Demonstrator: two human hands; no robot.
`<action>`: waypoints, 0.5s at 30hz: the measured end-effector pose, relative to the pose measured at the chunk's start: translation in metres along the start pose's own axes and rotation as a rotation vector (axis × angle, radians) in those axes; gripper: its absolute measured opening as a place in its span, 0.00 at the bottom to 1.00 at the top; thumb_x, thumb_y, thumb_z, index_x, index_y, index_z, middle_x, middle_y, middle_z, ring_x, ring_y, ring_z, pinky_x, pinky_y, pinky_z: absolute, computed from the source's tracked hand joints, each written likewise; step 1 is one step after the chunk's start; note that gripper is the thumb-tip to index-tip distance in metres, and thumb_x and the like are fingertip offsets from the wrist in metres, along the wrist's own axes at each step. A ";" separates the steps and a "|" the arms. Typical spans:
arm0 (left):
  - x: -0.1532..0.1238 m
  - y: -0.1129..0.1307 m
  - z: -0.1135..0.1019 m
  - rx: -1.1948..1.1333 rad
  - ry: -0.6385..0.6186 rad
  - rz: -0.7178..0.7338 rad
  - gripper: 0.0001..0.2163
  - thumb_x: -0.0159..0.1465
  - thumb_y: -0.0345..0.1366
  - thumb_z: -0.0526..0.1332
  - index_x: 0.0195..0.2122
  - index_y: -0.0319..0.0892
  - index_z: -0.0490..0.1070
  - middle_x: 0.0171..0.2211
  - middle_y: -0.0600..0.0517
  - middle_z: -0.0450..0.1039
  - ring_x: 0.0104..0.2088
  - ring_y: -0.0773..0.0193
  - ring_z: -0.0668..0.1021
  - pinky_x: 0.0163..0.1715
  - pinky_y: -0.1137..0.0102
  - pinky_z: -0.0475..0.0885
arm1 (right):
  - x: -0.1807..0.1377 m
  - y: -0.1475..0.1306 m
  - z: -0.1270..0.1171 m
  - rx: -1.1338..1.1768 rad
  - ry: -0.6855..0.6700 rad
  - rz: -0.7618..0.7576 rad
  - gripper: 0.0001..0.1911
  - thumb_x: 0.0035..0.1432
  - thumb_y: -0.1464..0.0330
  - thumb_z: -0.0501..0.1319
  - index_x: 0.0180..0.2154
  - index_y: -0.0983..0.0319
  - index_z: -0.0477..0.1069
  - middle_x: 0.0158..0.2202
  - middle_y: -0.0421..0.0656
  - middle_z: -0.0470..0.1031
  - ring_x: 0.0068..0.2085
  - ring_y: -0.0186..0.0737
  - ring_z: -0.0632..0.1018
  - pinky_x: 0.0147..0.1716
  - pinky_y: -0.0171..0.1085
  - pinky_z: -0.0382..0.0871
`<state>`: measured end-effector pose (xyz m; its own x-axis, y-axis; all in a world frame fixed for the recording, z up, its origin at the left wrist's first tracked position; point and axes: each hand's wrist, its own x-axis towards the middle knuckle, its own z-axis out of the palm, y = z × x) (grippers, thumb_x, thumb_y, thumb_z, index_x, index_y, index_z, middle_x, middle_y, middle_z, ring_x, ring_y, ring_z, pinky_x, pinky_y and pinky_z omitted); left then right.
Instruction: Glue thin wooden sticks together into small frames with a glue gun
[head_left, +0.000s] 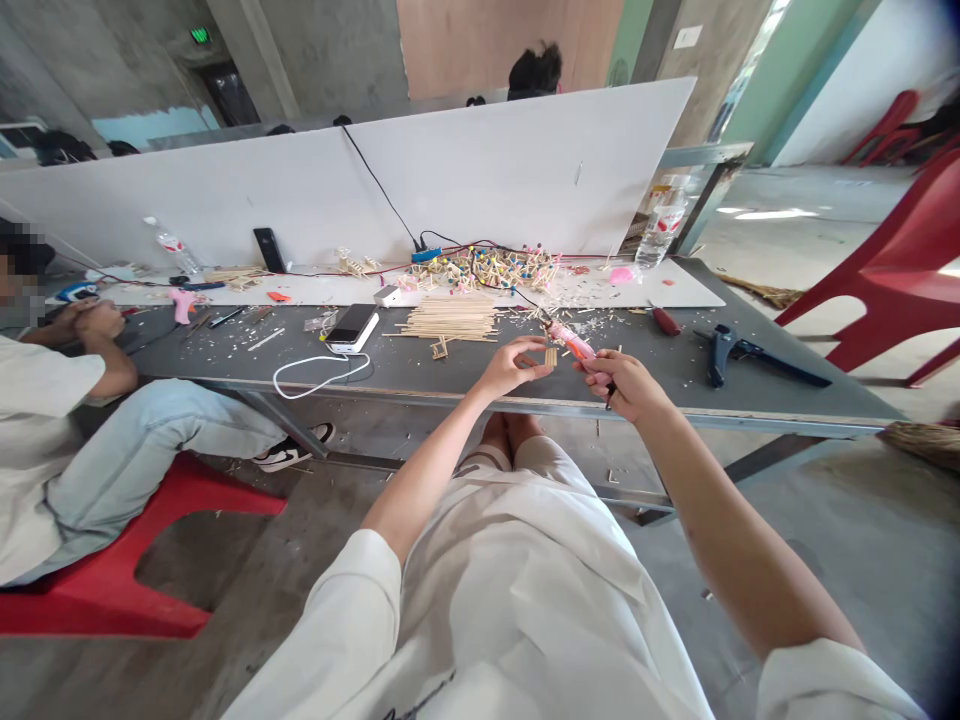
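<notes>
A pink hot glue gun (571,341) is gripped in my right hand (624,380), its nozzle pointing up and left over the table. My left hand (515,367) pinches a small piece made of short wooden sticks (551,357) just below the nozzle. Whether nozzle and sticks touch, I cannot tell. Left of that hand lies a little joined stick piece (439,349). Behind it is a row of long thin wooden sticks (450,318). Farther back rises a heap of short sticks with coloured tips (487,268).
A dark blue clamp-like tool (724,355) and a red-handled tool (665,321) lie right. A phone on a white power bank (351,327) with a looped cable is left. A white board (480,180) stands behind. A co-worker (90,400) sits left; water bottles (664,225) stand at the back.
</notes>
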<state>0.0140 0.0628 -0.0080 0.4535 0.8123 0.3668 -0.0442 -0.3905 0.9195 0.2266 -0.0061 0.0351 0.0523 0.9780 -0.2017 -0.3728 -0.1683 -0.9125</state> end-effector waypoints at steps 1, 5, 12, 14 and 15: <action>0.001 0.001 0.001 -0.020 0.002 -0.016 0.23 0.55 0.45 0.75 0.50 0.40 0.81 0.66 0.37 0.67 0.35 0.64 0.82 0.35 0.67 0.78 | 0.000 0.000 -0.001 0.002 -0.006 0.001 0.14 0.49 0.80 0.66 0.30 0.61 0.62 0.30 0.49 0.79 0.19 0.26 0.67 0.12 0.23 0.56; 0.002 0.003 0.005 -0.073 0.001 -0.068 0.25 0.55 0.46 0.75 0.51 0.40 0.80 0.65 0.39 0.68 0.38 0.61 0.82 0.33 0.69 0.77 | 0.002 0.000 -0.002 0.005 -0.022 0.000 0.14 0.49 0.80 0.66 0.30 0.61 0.62 0.31 0.50 0.79 0.20 0.25 0.67 0.12 0.23 0.57; -0.004 -0.004 0.008 -0.100 0.031 -0.089 0.28 0.55 0.47 0.75 0.53 0.37 0.77 0.49 0.41 0.80 0.38 0.58 0.82 0.30 0.71 0.75 | 0.000 0.000 -0.002 -0.009 -0.004 0.003 0.13 0.50 0.80 0.65 0.30 0.61 0.62 0.30 0.49 0.79 0.20 0.26 0.67 0.12 0.23 0.56; -0.006 -0.001 0.007 -0.066 0.042 -0.081 0.27 0.55 0.47 0.74 0.52 0.37 0.77 0.48 0.42 0.80 0.35 0.61 0.81 0.29 0.71 0.75 | 0.000 -0.001 -0.002 -0.001 0.015 -0.005 0.13 0.49 0.80 0.65 0.30 0.61 0.62 0.30 0.49 0.79 0.20 0.27 0.68 0.12 0.23 0.56; -0.007 0.000 0.006 -0.036 0.046 -0.076 0.26 0.55 0.47 0.74 0.51 0.37 0.78 0.49 0.42 0.79 0.33 0.63 0.80 0.29 0.72 0.74 | 0.000 -0.001 -0.003 0.011 0.030 -0.011 0.14 0.48 0.80 0.65 0.30 0.61 0.62 0.30 0.49 0.79 0.20 0.28 0.68 0.12 0.23 0.56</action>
<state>0.0156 0.0544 -0.0112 0.4152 0.8584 0.3013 -0.0435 -0.3121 0.9491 0.2295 -0.0059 0.0350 0.0841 0.9758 -0.2020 -0.3820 -0.1556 -0.9110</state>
